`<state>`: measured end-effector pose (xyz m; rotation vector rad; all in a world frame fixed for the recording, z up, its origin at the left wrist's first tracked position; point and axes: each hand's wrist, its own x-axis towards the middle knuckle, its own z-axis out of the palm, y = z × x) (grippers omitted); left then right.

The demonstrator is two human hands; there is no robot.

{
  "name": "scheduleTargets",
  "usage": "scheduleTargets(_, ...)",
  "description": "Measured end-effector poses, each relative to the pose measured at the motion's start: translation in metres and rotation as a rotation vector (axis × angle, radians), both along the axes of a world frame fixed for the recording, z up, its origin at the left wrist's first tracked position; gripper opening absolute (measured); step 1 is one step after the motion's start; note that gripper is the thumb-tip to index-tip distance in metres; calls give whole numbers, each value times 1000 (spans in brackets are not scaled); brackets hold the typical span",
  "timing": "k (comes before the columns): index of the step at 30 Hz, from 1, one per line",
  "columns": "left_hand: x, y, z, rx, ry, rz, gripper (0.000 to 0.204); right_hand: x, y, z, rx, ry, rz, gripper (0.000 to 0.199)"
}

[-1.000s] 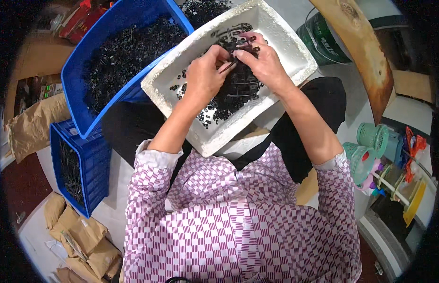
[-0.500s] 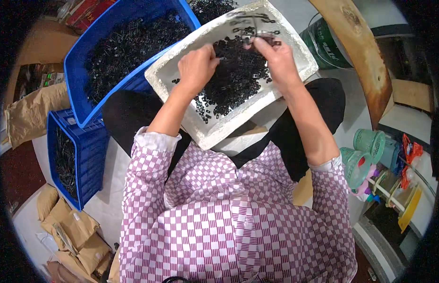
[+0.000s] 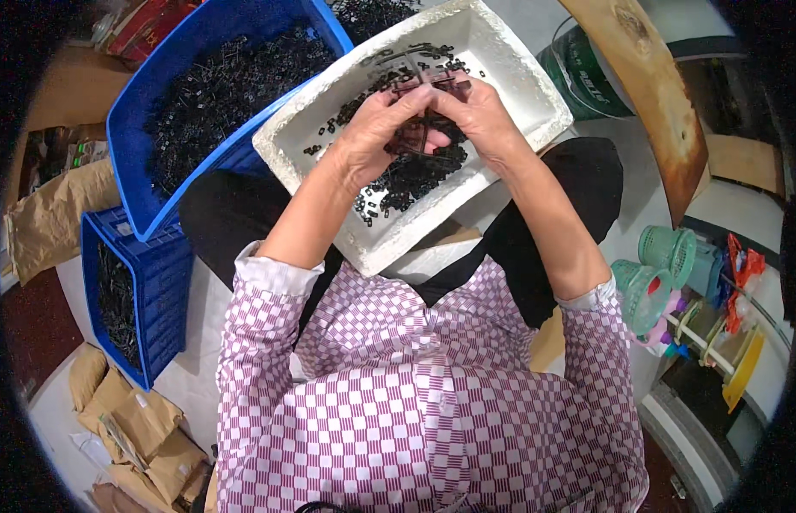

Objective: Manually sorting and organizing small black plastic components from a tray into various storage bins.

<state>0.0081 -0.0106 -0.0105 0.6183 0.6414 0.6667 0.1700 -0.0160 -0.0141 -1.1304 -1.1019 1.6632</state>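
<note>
Above a white foam box [image 3: 376, 256] in my lap, my left hand [image 3: 363, 137] and my right hand [image 3: 483, 124] meet, thumbs side by side. Between them they grip a black plastic sprue [image 3: 413, 66], a thin branching frame whose bars stick out past the fingers. Motion blurs its outer ends, and my palms cover its middle. Under the hands lies a heap of small black plastic pieces [image 3: 419, 181], each with little holes. More of these pieces are scattered over the box floor.
A large blue crate [image 3: 128, 162] of black parts stands at the left, beside a smaller blue crate [image 3: 168, 299]. Brown paper packages [image 3: 141, 410] lie lower left. To the right are a green bucket [image 3: 586, 77], a wooden slab [image 3: 659, 94] and green baskets [image 3: 667, 252].
My left hand has left the heap and come up to my right hand. The sprue, earlier held in the right hand alone near the far wall, is now between both hands.
</note>
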Motion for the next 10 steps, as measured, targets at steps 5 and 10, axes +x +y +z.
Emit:
scheduleTargets(5, -4, 2, -6, -81, -38, 147, 32, 2, 5, 4, 2, 17, -174, 34)
scheduleTargets(10, -8, 4, -9, -183, -73, 295, 34, 19, 6, -1, -112, 134, -112, 49)
